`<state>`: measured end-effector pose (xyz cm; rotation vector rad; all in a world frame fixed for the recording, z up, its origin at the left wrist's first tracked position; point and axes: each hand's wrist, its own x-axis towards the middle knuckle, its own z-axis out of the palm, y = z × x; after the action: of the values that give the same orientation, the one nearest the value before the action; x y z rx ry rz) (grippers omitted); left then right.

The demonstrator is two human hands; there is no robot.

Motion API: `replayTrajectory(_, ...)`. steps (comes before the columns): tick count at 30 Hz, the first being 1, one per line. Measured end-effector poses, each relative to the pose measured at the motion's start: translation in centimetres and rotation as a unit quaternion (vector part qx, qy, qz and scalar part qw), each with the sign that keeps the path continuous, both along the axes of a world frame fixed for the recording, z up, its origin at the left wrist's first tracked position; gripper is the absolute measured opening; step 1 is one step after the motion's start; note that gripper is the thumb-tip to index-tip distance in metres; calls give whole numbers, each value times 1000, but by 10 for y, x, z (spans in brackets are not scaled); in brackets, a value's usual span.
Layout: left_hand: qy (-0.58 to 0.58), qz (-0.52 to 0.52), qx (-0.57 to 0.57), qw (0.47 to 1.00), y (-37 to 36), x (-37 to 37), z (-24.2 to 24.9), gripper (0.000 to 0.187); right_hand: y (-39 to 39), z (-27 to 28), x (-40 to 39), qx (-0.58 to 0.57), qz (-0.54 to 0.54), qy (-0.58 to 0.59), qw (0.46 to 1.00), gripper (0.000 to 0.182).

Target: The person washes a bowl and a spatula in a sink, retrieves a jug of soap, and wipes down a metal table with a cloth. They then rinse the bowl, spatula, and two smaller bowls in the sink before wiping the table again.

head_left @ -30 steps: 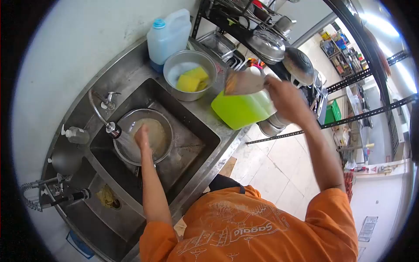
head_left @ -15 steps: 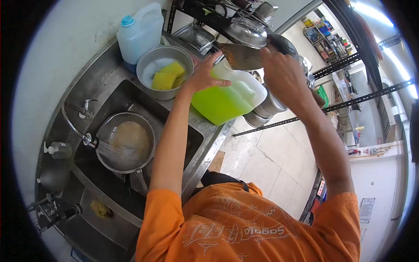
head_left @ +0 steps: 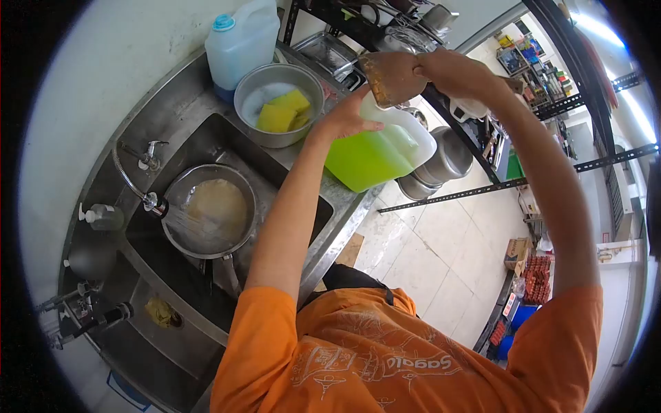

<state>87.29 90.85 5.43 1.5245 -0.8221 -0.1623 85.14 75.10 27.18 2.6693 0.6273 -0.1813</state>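
Observation:
My left hand (head_left: pixel 346 122) is closed around the upper part of a translucent plastic jug (head_left: pixel 375 157) holding bright green liquid, its thumb lying across the side. The jug is at the counter's edge. My right hand (head_left: pixel 458 74) is raised above it, wrapped round a broad brown-stained tool (head_left: pixel 396 77) whose kind I cannot make out. That tool's wide end overlaps the jug's top, so the jug's mouth is hidden. Close to my left hand is a metal pot (head_left: pixel 279 138) with suds and yellow sponges (head_left: pixel 281 113).
Tap water runs into a frying pan (head_left: pixel 227 244) in the steel sink (head_left: pixel 303 199). A second jug (head_left: pixel 241 51) with blue liquid stands by the wall. A soap bottle (head_left: pixel 105 217) sits behind the sink. At right is a black metal shelf (head_left: pixel 475 168) with pots.
My right hand has risen, and the brown tool has turned and tilted over the jug's top. My left hand stays on the jug. The whole view has shifted slightly.

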Motion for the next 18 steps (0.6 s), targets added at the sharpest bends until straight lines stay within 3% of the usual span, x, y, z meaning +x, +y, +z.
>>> replayTrajectory(3, 14, 6, -6, 1000, -1, -1, -2, 89, -13, 7, 33, 13, 6, 118, 993, 34)
replayTrajectory(4, 19, 3, -12, 1000, -2, 0, -4, 89, -33, 1, 45, 84, 104, 113, 985, 37)
replayTrajectory(8, 7, 23, 39, 999, 1, 3, -9, 92, -54, -7, 74, 113, -84, 272, 952, 39)
replayTrajectory(10, 33, 38, 43, 998, 3, -8, -2, 92, -71, -23, 81, 178, -211, 356, 893, 38)
replayTrajectory(12, 7, 64, 32, 997, 0, -16, -3, 88, -97, -58, 81, 281, -254, 421, 824, 38)
replayTrajectory(18, 25, 75, -73, 994, -4, -18, 7, 59, -125, -114, 77, 431, -275, 553, 658, 42)
